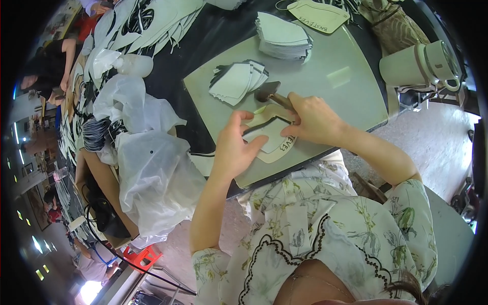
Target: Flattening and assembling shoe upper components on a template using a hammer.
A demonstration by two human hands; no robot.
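A pale green board (356,104) lies on a dark worktable (170,76), with a large stack of white pieces (283,38) at its far side and a smaller fanned stack (235,84) to the left; translucent plastic bags (155,168) sit beside it. The cream template (271,156) rests flat near the board's close edge, directly between the two hands, a dark-edged white piece (272,134) showing inside its frame. Its ends are partly covered, so its long axis is hard to judge. Both hands touch it, neither clearly nearer. The left hand (243,140) has thumb and fingers spread well apart, pressing at the left side. The right hand (310,119) is closed around the handle of a dark-headed tool (268,91) — head pointing up-left, just beyond the template — while its lower fingertips meet the template's right edge.
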